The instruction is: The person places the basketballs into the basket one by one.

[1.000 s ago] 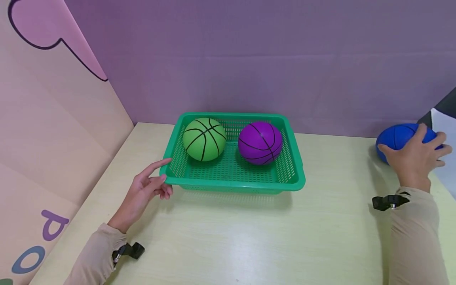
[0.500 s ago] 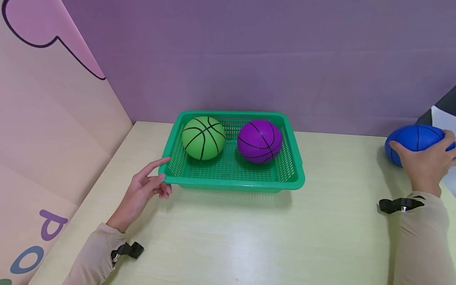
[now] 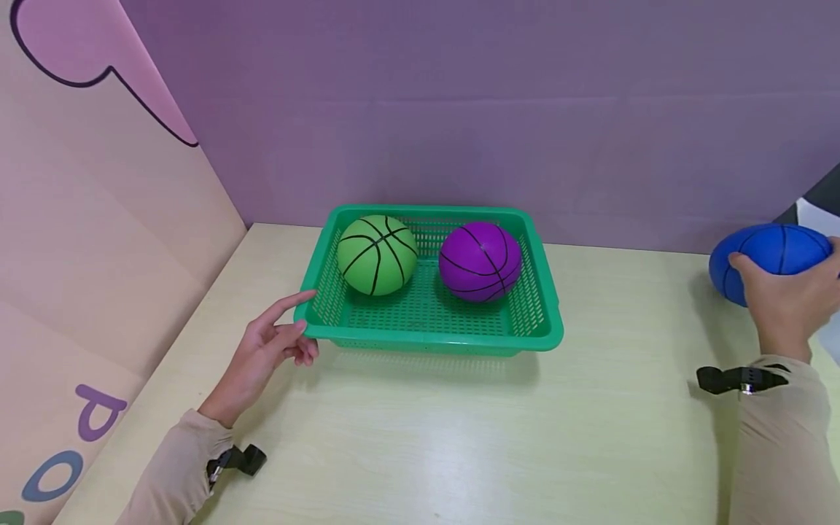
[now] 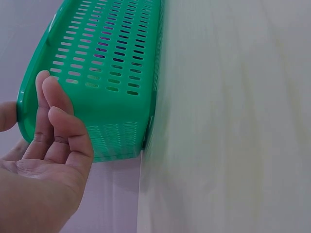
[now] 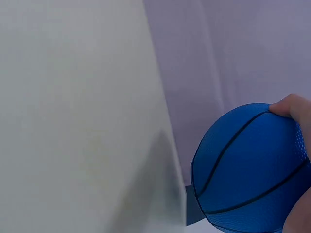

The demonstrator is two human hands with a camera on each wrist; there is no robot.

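Observation:
A green slotted basket (image 3: pixel 545 337) sits on the pale table toward the back. Inside it lie a light green ball (image 3: pixel 377 254) on the left and a purple ball (image 3: pixel 480 261) on the right. My left hand (image 3: pixel 269 348) rests at the basket's near left corner, fingers loosely extended against the basket rim (image 4: pixel 29 111). At the far right my right hand (image 3: pixel 787 299) grips a blue ball (image 3: pixel 768 255) from above, a little off the table. The blue ball (image 5: pixel 248 165) fills the right wrist view, with a fingertip (image 5: pixel 291 104) on top.
A purple backdrop stands behind the table and a pink panel (image 3: pixel 98 219) with letters walls the left side. The table's right edge lies just past the blue ball, with something dark and white (image 3: pixel 814 208) beyond it.
My right hand has carried the blue ball slightly right and upward. The left hand and the basket with its two balls have stayed put.

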